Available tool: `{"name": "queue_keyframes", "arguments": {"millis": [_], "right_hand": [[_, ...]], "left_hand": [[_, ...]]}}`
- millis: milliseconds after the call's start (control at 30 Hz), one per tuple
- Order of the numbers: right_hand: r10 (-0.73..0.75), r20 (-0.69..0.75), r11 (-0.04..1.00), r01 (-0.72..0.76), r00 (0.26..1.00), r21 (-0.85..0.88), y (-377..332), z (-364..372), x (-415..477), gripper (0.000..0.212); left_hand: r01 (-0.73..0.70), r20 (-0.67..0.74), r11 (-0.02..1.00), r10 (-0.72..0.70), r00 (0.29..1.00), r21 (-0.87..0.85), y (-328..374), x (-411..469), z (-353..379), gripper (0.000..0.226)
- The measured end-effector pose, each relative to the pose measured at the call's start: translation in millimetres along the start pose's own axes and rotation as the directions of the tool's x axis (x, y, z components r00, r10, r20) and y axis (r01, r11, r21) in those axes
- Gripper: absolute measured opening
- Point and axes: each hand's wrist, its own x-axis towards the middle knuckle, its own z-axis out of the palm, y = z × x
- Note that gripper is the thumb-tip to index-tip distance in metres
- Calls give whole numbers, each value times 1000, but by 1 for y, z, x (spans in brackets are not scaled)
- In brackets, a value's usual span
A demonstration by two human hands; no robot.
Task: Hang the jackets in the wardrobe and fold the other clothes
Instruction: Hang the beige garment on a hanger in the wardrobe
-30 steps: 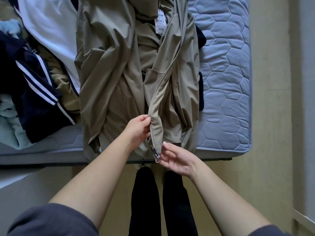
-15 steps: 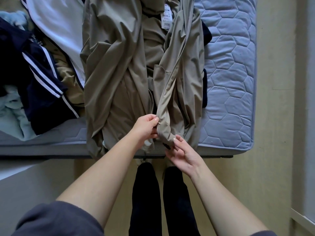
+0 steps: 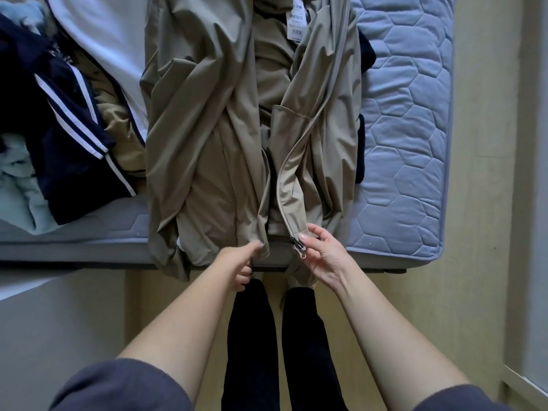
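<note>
A beige zip jacket (image 3: pixel 207 120) lies lengthwise on the blue quilted mattress (image 3: pixel 409 120), its hem hanging over the near edge. A white paper tag (image 3: pixel 296 23) sits near its collar. My left hand (image 3: pixel 240 262) grips the bottom hem of the jacket's left front panel. My right hand (image 3: pixel 321 250) pinches the lower end of the right panel's zipper edge, just beside the dark zipper slider (image 3: pixel 296 246). The two front panels lie apart, showing the lining between them.
A heap of other clothes lies at the left: a navy garment with white stripes (image 3: pixel 68 137), a white one (image 3: pixel 106 34), a pale blue one (image 3: pixel 20 185). My dark trouser legs (image 3: pixel 278 345) stand on the yellowish floor (image 3: pixel 444 307) before the bed.
My hands have moved apart along the hem: the left went down to the left panel's bottom edge, the right took hold of the zipper end. The view shifted slightly.
</note>
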Motion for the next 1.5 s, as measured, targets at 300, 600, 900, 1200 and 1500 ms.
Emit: {"name": "queue_keyframes", "arguments": {"millis": [300, 600, 900, 1200, 1500], "right_hand": [[83, 81, 996, -85, 993, 24, 1, 3, 6, 27], [41, 29, 999, -41, 999, 23, -4, 2, 11, 36], [45, -17, 990, -42, 999, 132, 4, 20, 1, 36], [42, 296, 996, -65, 954, 68, 11, 64, -15, 40], [-49, 257, 990, 12, 965, 141, 8, 96, -17, 27]], "left_hand": [[-103, -106, 732, 43, 993, -673, -6, 18, 26, 12], [114, 123, 597, -26, 992, -794, 2, 26, 21, 51], [12, 104, 285, 310, 945, -958, 8, -7, -25, 38], [-8, 173, 308, 557, 812, -951, 21, -51, -45, 32], [-213, 160, 558, 544, 824, -802, 31, -53, -74, 21]]}}
